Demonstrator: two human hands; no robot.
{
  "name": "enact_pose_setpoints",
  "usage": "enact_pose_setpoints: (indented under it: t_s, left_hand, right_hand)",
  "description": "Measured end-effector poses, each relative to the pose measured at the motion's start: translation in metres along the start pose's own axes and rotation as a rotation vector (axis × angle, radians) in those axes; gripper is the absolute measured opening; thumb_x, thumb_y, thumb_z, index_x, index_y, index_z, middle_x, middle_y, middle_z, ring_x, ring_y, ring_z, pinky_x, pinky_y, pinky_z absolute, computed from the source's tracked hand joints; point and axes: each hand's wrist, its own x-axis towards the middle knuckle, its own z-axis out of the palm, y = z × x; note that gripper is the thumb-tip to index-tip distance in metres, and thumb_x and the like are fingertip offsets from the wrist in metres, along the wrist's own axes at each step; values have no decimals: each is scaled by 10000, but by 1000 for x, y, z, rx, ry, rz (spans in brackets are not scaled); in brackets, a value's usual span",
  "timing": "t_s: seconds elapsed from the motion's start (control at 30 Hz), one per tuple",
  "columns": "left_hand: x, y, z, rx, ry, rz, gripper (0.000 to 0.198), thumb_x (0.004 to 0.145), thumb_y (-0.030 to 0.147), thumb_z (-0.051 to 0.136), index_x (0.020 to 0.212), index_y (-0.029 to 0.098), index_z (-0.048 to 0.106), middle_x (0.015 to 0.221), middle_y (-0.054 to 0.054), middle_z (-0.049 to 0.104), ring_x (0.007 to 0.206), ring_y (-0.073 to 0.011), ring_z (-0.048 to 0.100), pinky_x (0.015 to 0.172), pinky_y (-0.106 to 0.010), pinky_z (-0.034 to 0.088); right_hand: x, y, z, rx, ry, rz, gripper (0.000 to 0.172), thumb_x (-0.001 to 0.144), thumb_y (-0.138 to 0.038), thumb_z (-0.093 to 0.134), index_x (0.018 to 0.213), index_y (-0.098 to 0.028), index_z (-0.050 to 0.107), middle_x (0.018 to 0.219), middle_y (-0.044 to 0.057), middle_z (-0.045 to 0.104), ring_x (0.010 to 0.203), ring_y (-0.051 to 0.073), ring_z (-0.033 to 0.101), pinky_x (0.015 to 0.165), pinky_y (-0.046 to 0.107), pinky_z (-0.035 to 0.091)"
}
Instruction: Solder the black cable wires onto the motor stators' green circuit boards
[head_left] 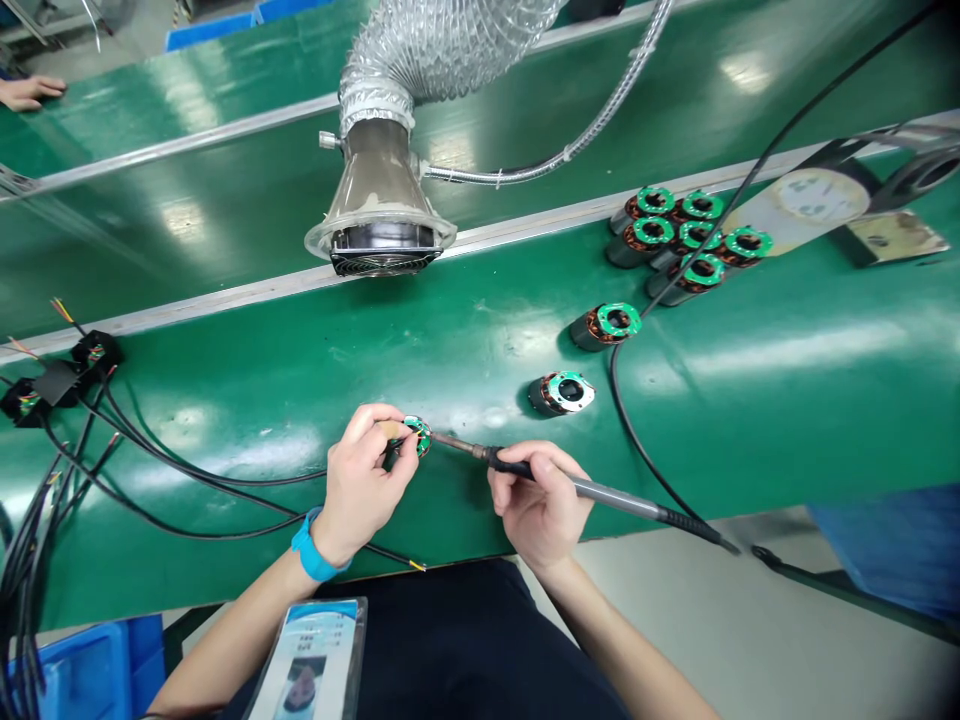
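My left hand [367, 487], with a blue band at the wrist, is closed around a small motor stator [421, 436] that has a green circuit board on its end. Its fingers hide most of the stator, and a thin yellow wire seems to show at the fingertips. In my right hand [544, 508] is a soldering iron [622, 498], gripped like a pen. The iron's tip meets the edge of the board, though I cannot tell exactly where it touches. Two more stators, one near [566, 393] and one farther [611, 322], lie tilted to the right of my hands.
Several stators [697, 238] stand grouped at the back right beside a metal fixture [817, 195]. A fume extractor hood [379, 200] hangs over the green bench [300, 350]. Black cables [202, 480] and black housings [60, 380] lie left. Another person's hand [34, 92] rests far left.
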Motion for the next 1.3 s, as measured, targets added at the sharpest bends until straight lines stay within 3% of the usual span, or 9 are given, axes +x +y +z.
enact_pose_setpoints:
  t_s: [0.23, 0.6, 0.77, 0.97, 1.1, 1.3]
  left_hand:
    - [1, 4, -2, 12, -20, -37, 54, 952, 139, 672, 907, 165, 688, 1037, -32, 670, 610, -28, 532, 496, -150, 390]
    - [7, 13, -3, 35, -21, -99, 99, 921, 123, 671, 832, 165, 672, 1009, -24, 673, 626, -45, 551, 520, -178, 407]
    - [9, 15, -4, 51, -30, -111, 107, 910, 110, 666, 819, 166, 671, 1002, -21, 672, 617, -45, 543, 514, -182, 391]
    - [11, 18, -7, 58, -65, -130, 125, 903, 110, 675, 790, 164, 671, 987, -11, 664, 562, -32, 466, 492, -195, 346]
    - [12, 18, -8, 59, -84, -136, 135, 895, 104, 677, 775, 163, 668, 984, -3, 662, 536, -25, 412, 488, -201, 337]
    - [13, 15, -11, 32, -85, -106, 132, 910, 108, 685, 793, 169, 701, 984, -31, 708, 602, -55, 541, 474, -188, 365]
  right_hand:
    - [4, -1, 2, -6, -29, 31, 272, 1009, -312, 593, 855, -168, 764, 486, -2, 557, 339, 127, 474, 367, 196, 315]
    - [15, -5, 4, -3, 4, 156, 305, 955, -360, 586, 781, -149, 720, 426, -18, 486, 290, 121, 383, 310, 198, 235]
    - [10, -2, 1, 38, -23, 105, 299, 984, -342, 575, 812, -157, 737, 425, -18, 493, 293, 120, 387, 331, 200, 247]
    - [11, -2, -1, 28, 76, -6, 289, 978, -337, 557, 806, -175, 724, 427, -34, 467, 302, 118, 383, 369, 207, 289]
    - [11, -3, -1, 38, 65, -11, 279, 984, -320, 565, 817, -183, 742, 443, -27, 488, 322, 121, 414, 380, 207, 296]
    - [6, -3, -2, -16, 43, 2, 285, 970, -349, 607, 797, -174, 752, 457, -19, 505, 323, 128, 436, 360, 215, 291]
